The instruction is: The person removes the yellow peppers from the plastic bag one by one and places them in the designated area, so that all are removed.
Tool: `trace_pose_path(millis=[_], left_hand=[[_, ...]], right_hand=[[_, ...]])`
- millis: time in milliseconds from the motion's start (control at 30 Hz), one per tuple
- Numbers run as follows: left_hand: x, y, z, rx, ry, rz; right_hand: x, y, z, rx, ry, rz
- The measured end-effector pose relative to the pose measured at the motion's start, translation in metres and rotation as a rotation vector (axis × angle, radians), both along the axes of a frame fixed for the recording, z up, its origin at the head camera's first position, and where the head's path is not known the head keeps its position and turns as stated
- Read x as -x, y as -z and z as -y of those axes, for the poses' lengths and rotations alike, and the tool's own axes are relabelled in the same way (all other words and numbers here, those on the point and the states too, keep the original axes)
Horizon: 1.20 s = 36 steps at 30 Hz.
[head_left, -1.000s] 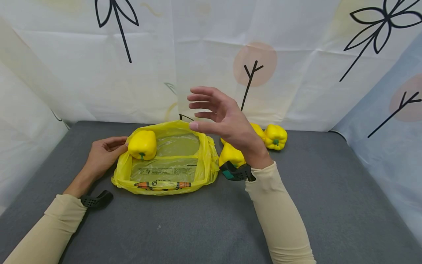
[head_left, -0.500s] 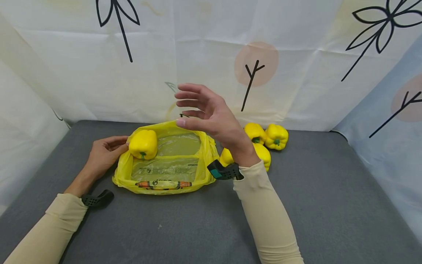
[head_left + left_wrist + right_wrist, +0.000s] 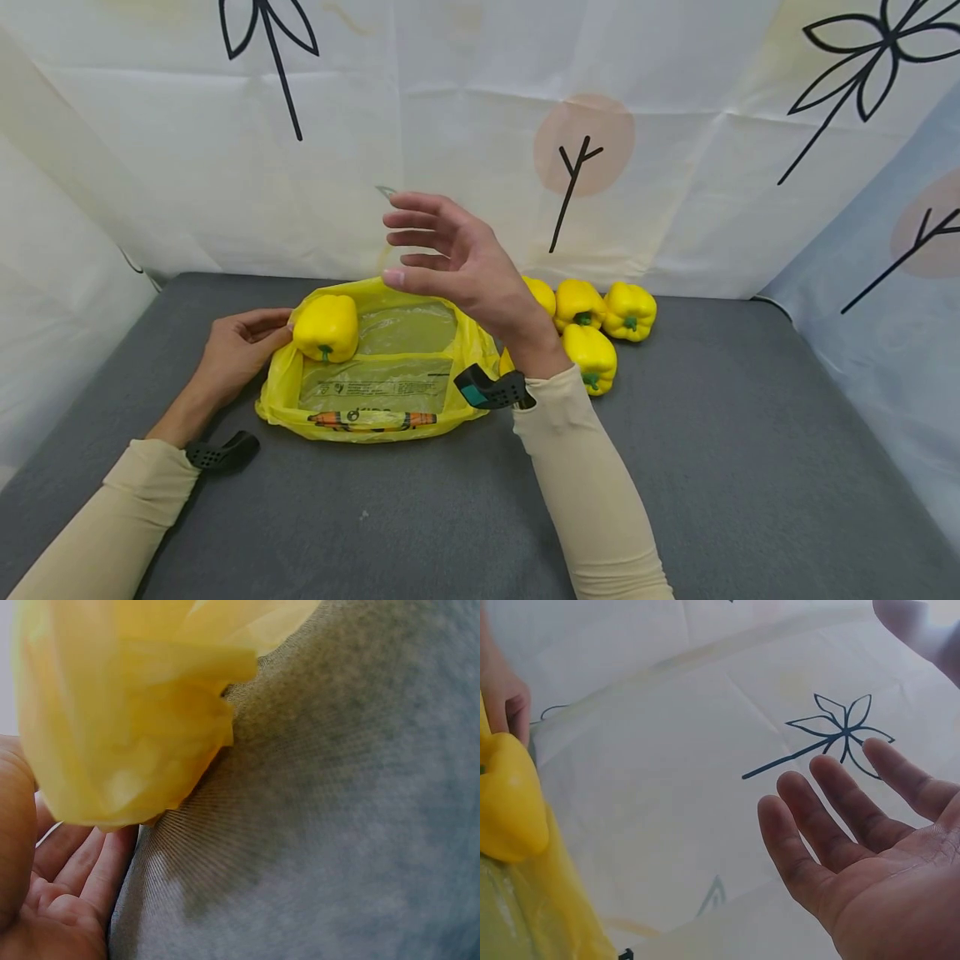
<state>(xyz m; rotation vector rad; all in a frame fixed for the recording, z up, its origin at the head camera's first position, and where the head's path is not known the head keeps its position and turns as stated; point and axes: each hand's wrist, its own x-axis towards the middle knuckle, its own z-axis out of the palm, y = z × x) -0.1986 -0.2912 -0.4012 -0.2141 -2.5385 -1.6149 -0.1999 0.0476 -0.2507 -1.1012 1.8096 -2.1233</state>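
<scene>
A yellow plastic bag (image 3: 472, 346) lies spread with its mouth up on the grey table. One yellow bell pepper (image 3: 326, 327) sits inside at its left end, stem facing the near side. My left hand (image 3: 238, 354) pinches the bag's left rim beside that pepper. In the left wrist view the thumb and fingers of the left hand (image 3: 56, 892) meet at the yellow plastic (image 3: 135, 742), which hides the fingertips. Raised above the bag's right back part, my right hand (image 3: 468, 267) holds nothing, its fingers spread and slightly bent.
Several more yellow bell peppers (image 3: 580, 302) cluster on the table right of the bag, some partly hidden behind the right wrist. A white printed cloth (image 3: 465, 100) hangs behind the table's back edge. Dark bands (image 3: 491, 387) circle both wrists.
My right hand has moved left, from over the peppers to over the bag, uncovering more peppers. The left hand stays at the bag's rim, and the pepper in the bag stays put.
</scene>
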Motion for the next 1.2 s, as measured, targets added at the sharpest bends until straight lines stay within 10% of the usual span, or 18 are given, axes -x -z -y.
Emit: trace_pose_path(millis=[1200], left_hand=[[0.000, 0.000, 0.000, 0.004, -0.009, 0.004]], right_hand=[[0.035, 0.076, 0.059, -0.186, 0.076, 0.188]])
